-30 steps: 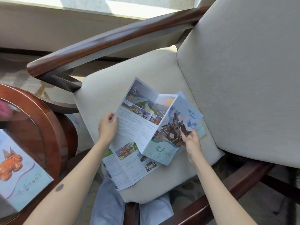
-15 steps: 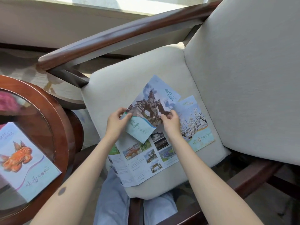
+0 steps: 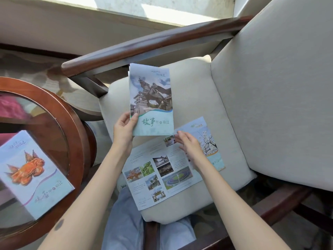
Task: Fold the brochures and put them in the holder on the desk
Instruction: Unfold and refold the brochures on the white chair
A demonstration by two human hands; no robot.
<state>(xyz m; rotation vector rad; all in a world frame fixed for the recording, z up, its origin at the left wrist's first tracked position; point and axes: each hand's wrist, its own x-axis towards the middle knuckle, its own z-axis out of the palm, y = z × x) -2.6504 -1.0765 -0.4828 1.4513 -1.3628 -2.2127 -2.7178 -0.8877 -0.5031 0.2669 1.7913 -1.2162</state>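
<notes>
Pinching folded brochure (image 3: 151,100), left hand (image 3: 124,130); right hand (image 3: 189,143), fingers spread, partly hides unfolded brochure (image 3: 162,172).

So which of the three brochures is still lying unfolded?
The one flat on the chair cushion under the right hand, the open brochure showing its inner photos. The statue-cover brochure in the left hand and the crab-cover brochure are folded.
</notes>
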